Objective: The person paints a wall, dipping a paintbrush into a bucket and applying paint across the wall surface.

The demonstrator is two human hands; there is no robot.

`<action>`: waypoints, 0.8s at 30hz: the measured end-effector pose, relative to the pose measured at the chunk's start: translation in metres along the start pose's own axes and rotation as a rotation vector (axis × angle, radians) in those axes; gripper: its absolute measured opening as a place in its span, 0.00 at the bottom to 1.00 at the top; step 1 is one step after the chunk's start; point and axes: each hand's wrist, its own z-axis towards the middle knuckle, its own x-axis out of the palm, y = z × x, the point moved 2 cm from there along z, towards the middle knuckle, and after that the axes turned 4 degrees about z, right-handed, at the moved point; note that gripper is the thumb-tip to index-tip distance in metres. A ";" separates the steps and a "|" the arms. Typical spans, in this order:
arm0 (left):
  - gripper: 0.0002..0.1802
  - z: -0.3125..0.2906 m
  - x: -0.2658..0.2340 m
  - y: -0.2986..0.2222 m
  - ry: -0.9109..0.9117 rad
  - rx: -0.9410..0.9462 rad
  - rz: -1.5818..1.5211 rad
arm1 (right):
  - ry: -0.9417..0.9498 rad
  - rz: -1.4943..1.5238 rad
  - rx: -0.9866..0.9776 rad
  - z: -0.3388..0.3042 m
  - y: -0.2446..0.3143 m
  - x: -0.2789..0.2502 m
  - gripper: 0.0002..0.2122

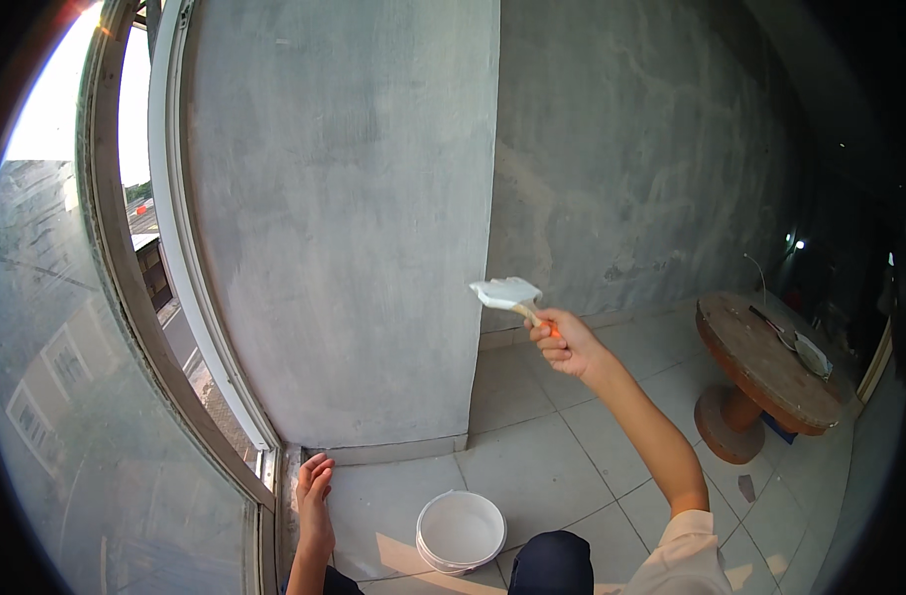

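Observation:
My right hand (564,343) grips a paintbrush (509,292) by its wooden handle, which is orange near the fingers. White paint covers its wide head, which points left at the edge of the grey wall column (344,228). Whether the bristles touch the wall I cannot tell. Low at the left, my left hand (315,496) is raised by the window frame, its fingers loosely bent and apart, holding nothing. Between my arms a white bucket (421,548) stands on the tiled floor, its inside white.
A sliding window (175,228) with a metal frame runs down the left. At the right stands a round wooden spool table (735,342) with a long-handled tool (770,322) and a pale dish-like thing (813,355) on it. My knee (552,563) is beside the bucket.

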 end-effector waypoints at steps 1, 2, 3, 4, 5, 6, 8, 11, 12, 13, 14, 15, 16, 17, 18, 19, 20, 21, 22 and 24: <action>0.18 -0.001 0.000 0.000 -0.003 -0.002 0.002 | -0.015 0.033 0.107 0.003 -0.036 -0.024 0.07; 0.18 -0.002 0.002 0.000 0.009 0.007 -0.007 | -0.054 0.028 0.184 0.003 -0.069 -0.045 0.08; 0.18 -0.002 0.004 -0.002 0.023 0.020 -0.014 | -0.076 0.065 0.275 0.008 -0.103 -0.072 0.08; 0.18 -0.002 0.005 -0.002 0.022 0.018 -0.011 | -0.107 0.106 0.341 0.011 -0.134 -0.089 0.07; 0.18 -0.002 0.008 -0.001 0.026 0.018 -0.010 | -0.137 0.121 0.397 0.018 -0.166 -0.107 0.06; 0.18 -0.002 0.009 -0.001 0.030 0.018 -0.010 | -0.166 0.135 0.452 0.026 -0.196 -0.122 0.06; 0.18 -0.003 0.010 -0.002 0.019 0.015 0.000 | -0.243 0.168 0.514 0.044 -0.240 -0.140 0.05; 0.17 -0.005 0.012 -0.003 0.001 0.010 0.011 | -0.304 0.122 0.499 0.072 -0.281 -0.158 0.05; 0.17 -0.005 0.013 -0.003 -0.001 0.006 0.012 | -0.300 0.125 0.501 0.082 -0.283 -0.163 0.05; 0.17 -0.005 0.013 -0.002 -0.002 0.006 0.015 | -0.312 0.136 0.478 0.092 -0.284 -0.168 0.03; 0.17 -0.003 0.011 0.000 -0.008 0.014 0.010 | -0.319 0.145 0.458 0.101 -0.285 -0.168 0.02; 0.17 -0.003 0.011 0.001 -0.009 0.020 0.004 | -0.317 0.148 0.462 0.105 -0.281 -0.163 0.02; 0.17 -0.003 0.010 0.001 -0.010 0.018 0.007 | -0.292 0.116 0.412 0.114 -0.272 -0.158 0.02; 0.17 -0.002 0.010 0.001 -0.013 0.031 0.005 | -0.269 0.084 0.360 0.121 -0.259 -0.151 0.03; 0.17 -0.002 0.012 0.001 -0.014 0.041 0.002 | -0.269 0.072 0.362 0.126 -0.245 -0.144 0.03; 0.17 -0.002 0.015 0.002 -0.010 0.036 0.003 | -0.269 0.061 0.361 0.132 -0.228 -0.136 0.03; 0.17 -0.002 0.016 0.002 -0.006 0.032 0.011 | -0.272 0.071 0.359 0.133 -0.210 -0.127 0.03; 0.17 -0.002 0.016 0.001 -0.003 0.029 0.018 | -0.275 0.082 0.355 0.133 -0.194 -0.117 0.03; 0.17 -0.001 0.016 0.001 0.002 0.022 0.020 | -0.282 0.085 0.358 0.129 -0.181 -0.111 0.03; 0.17 -0.001 0.016 0.000 -0.009 0.017 -0.002 | -0.179 0.092 0.284 0.119 -0.159 -0.102 0.02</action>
